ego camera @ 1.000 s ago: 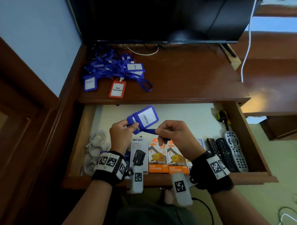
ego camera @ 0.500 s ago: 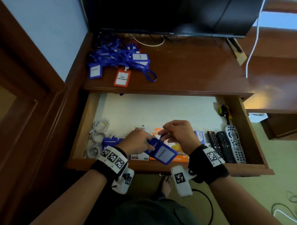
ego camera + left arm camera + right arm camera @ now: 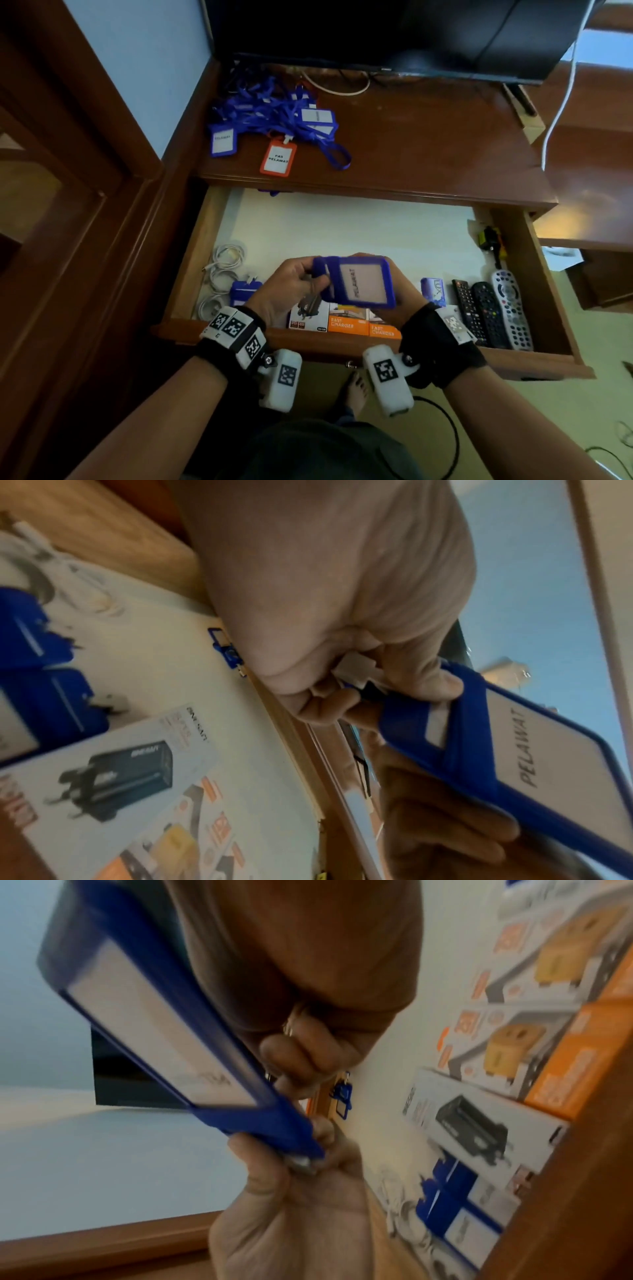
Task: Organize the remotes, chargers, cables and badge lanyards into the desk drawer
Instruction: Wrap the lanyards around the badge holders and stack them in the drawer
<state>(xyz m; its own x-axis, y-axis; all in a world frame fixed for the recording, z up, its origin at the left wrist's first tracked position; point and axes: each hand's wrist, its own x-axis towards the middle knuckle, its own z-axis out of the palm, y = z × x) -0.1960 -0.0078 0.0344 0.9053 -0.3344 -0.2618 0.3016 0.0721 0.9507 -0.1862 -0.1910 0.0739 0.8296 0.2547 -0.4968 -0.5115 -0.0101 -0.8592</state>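
1. While the drawer [image 3: 191,274] stands open, I see both hands holding one blue badge holder [image 3: 356,284] marked "PELAWAT" above the charger boxes [image 3: 346,322].
2. Left hand [image 3: 291,291]: grip closed, pinching the holder's clip end.
3. Right hand [image 3: 404,294]: grip curled under the holder's other end.
4. In the drawer: white cables [image 3: 222,274] left, three remotes [image 3: 493,311] right.
5. A heap of badge lanyards [image 3: 274,120] lies on the desk [image 3: 428,154].
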